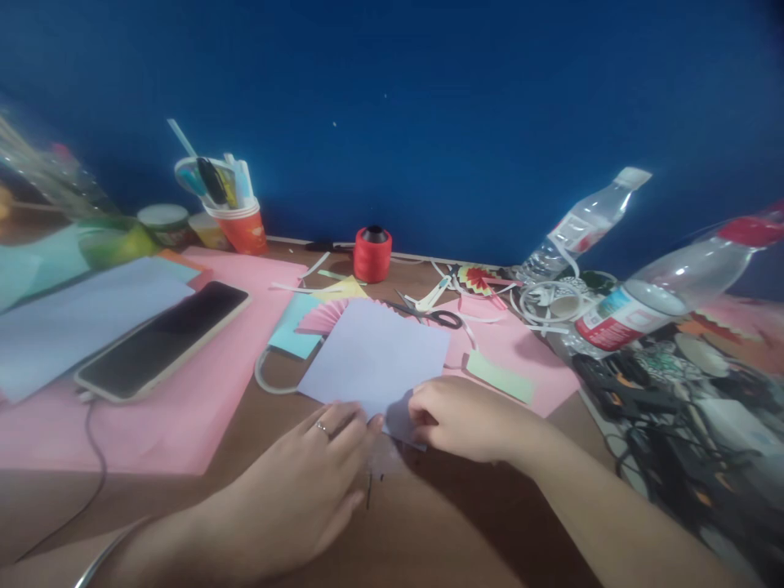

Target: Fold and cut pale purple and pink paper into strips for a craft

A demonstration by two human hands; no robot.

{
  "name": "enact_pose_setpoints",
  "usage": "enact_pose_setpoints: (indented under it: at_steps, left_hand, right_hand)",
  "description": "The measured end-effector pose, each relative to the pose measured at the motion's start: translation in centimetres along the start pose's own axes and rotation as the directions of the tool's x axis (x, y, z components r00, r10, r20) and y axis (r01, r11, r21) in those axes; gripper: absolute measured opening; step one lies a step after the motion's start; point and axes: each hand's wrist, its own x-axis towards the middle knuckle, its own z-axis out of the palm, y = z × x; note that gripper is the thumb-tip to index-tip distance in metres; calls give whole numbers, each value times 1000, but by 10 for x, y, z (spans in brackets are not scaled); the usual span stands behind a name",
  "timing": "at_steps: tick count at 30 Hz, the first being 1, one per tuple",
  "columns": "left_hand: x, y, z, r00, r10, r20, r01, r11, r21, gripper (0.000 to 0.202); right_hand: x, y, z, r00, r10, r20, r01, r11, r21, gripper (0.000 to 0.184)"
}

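A lavender sheet of paper [376, 347] lies at the middle of the desk, its near edge under my hands. My left hand [318, 465], with a ring on one finger, rests with fingers stretched out along that near edge. My right hand [459, 416] is curled at the near right corner, thumb and fingertips closed on the paper's edge. Partly covered by the sheet are a pink pleated paper fan [322, 317] and a light blue paper piece [297, 327]. Just beyond its far right corner lie black-handled scissors [446, 319].
A phone [165, 339] on a cable lies on large pink paper [202, 408] at left. Behind stand a red cup of pens [245, 229] and a red spool [372, 255]. Plastic bottles [581, 224], paper strips and a cluttered pile of cables [661, 441] occupy the right.
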Motion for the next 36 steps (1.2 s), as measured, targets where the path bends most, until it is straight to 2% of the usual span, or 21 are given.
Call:
enact_pose_setpoints:
  at_steps: [7,13,22,28,32,36]
  left_hand:
    - [0,0,-3,1000,-9,1,9,1000,-26,51]
    - [2,-1,-4,999,-6,40,8,999,-45,48]
    - [1,-2,-3,1000,-6,4,6,1000,-26,51]
    - [-3,0,-2,997,3,-80,0,999,32,48]
    - [-4,0,0,997,27,-77,-25,1000,19,48]
    - [-3,0,0,997,0,-75,-1,1000,-15,48]
  right_hand:
    - [0,0,-1,1000,-2,23,3,1000,-12,9]
    - [1,4,3,999,-28,-16,28,1000,-3,8]
    - [2,7,7,999,-27,-40,29,999,46,10]
    - [-1,4,6,1000,18,-17,-17,998,60,9]
    - [2,4,5,1000,20,0,-20,994,108,10]
    - [4,4,5,999,45,18,-47,991,125,9]
